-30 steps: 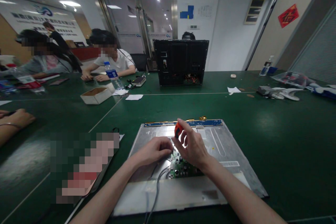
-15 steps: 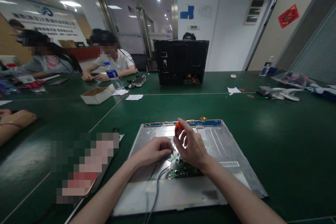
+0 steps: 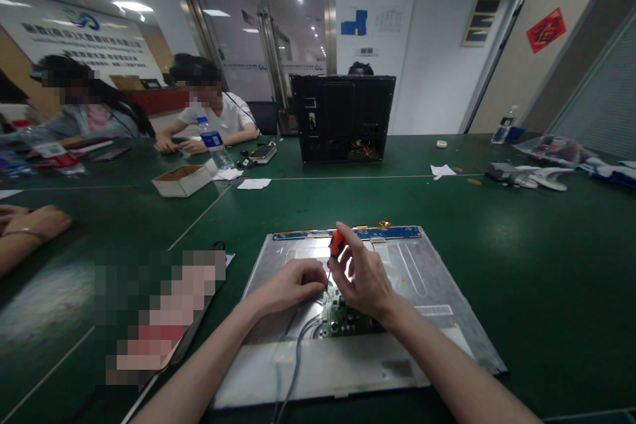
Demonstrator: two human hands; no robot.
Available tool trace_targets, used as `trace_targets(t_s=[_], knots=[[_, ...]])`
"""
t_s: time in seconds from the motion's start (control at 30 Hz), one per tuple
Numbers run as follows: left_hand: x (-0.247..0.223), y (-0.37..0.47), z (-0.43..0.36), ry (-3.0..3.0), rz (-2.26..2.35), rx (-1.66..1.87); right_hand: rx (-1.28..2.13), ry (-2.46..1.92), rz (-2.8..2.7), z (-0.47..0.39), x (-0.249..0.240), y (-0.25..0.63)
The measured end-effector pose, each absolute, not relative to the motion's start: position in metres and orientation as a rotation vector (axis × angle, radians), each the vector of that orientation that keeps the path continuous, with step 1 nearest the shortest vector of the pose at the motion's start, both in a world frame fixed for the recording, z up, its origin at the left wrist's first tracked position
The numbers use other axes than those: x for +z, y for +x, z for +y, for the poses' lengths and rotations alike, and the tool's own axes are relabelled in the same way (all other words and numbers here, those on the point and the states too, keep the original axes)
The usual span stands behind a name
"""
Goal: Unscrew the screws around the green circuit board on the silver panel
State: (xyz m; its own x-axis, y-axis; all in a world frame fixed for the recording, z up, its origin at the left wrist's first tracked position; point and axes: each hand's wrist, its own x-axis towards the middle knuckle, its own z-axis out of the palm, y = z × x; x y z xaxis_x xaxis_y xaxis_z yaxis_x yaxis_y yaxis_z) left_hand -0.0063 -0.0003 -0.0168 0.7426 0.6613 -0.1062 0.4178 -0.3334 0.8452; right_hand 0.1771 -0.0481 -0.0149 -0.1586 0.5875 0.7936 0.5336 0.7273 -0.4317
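Note:
My right hand (image 3: 365, 275) grips a screwdriver (image 3: 336, 243) by its red and black handle. Its thin shaft points down at the upper left corner of a green circuit board (image 3: 342, 318). Close beside the tip is my left hand (image 3: 298, 281), fingers curled together; whatever they pinch is too small to make out. Under both hands lies a flat silver display panel (image 3: 422, 285) with a blue strip (image 3: 298, 235) along its far edge. Grey cables (image 3: 298, 358) run from the board's left side towards me. My right hand covers part of the board.
A pixelated flat item (image 3: 173, 311) lies left of the panel, and another person's hand (image 3: 40, 222) rests beyond it. Further back stand an open white box (image 3: 183, 182), a water bottle (image 3: 214, 142) and a black monitor housing (image 3: 345, 119). Two people sit across the table at left.
The screwdriver handle has turned slightly in my right hand. My left hand stays in place, as do the panel and the board.

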Motion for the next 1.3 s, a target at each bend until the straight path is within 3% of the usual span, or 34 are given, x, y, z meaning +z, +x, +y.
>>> trace_targets(t_s=[0.87,1.3], knots=[[-0.0193,-0.0065,0.0003,1.992,0.830,0.320,0.153,-0.937,-1.806,-0.0489,-0.0171,0.1778],[-0.0161,-0.0064,-0.0024,1.963,0.859,0.310,0.004,-0.889,-1.791,-0.0443,-0.0195,0.1768]])
